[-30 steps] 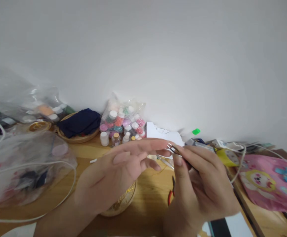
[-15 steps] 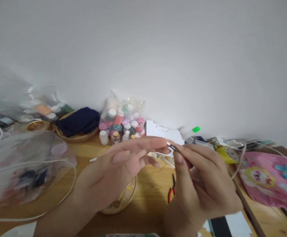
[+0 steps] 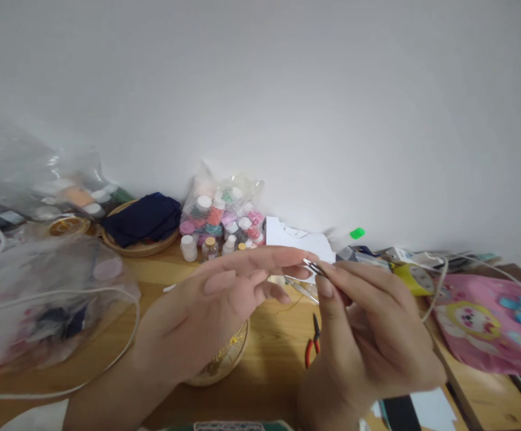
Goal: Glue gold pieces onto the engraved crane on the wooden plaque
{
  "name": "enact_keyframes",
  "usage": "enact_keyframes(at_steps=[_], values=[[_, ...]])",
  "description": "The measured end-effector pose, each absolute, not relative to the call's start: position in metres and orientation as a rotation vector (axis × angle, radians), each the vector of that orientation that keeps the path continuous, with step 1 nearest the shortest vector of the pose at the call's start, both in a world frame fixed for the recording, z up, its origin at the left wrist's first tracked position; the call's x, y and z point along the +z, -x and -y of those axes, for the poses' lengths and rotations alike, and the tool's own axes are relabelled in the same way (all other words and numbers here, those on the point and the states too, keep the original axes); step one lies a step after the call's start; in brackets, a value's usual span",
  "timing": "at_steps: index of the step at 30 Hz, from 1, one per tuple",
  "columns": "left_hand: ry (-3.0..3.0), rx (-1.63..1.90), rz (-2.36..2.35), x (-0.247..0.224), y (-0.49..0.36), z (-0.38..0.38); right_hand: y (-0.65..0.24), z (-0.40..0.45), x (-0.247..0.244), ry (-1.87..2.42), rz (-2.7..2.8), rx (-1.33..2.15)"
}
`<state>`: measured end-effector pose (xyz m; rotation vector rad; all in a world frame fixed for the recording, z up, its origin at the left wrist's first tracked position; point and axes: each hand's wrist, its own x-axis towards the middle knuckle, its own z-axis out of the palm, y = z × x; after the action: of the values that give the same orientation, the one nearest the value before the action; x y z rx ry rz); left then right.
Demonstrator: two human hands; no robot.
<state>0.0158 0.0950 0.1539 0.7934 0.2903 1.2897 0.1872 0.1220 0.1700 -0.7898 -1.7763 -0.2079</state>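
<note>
My right hand [image 3: 368,323] pinches a pair of slim metal tweezers [image 3: 314,267] between thumb and fingers. Their two narrow prongs are slightly apart and point left; the rest is hidden in the hand. The prong tips meet the index fingertip of my left hand [image 3: 219,305], or lie right in front of it. That hand is palm up with its index finger stretched out and the other fingers loosely bent, holding nothing that I can see. Whether something tiny sits at the tips is too small to tell. Below my left hand lies an embroidery hoop [image 3: 228,362] with golden thread, partly covered.
Red-handled pliers [image 3: 313,342] and scissors [image 3: 304,292] lie on the wooden table. Bags of bead jars [image 3: 224,209], small bottles [image 3: 189,248] and a basket with dark blue cloth [image 3: 143,220] line the wall. A white cable [image 3: 137,323] crosses the left; a pink pouch [image 3: 488,329] is right.
My right hand has shifted very slightly to the right and down with the tweezers. My left hand keeps its pose, and the tips stay at its index finger.
</note>
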Motion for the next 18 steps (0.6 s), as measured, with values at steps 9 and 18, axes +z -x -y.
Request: enact_keyframes(at_steps=[9, 18], values=[[-0.774, 1.284, -0.287, 0.1608, -0.0174, -0.0981, -0.1873, -0.1217, 0.169, 0.799, 1.764, -0.227], [-0.797, 1.315, -0.31, 0.1599, -0.0188, -0.1006, -0.1872, -0.1234, 0.1676, 0.817, 1.742, -0.267]])
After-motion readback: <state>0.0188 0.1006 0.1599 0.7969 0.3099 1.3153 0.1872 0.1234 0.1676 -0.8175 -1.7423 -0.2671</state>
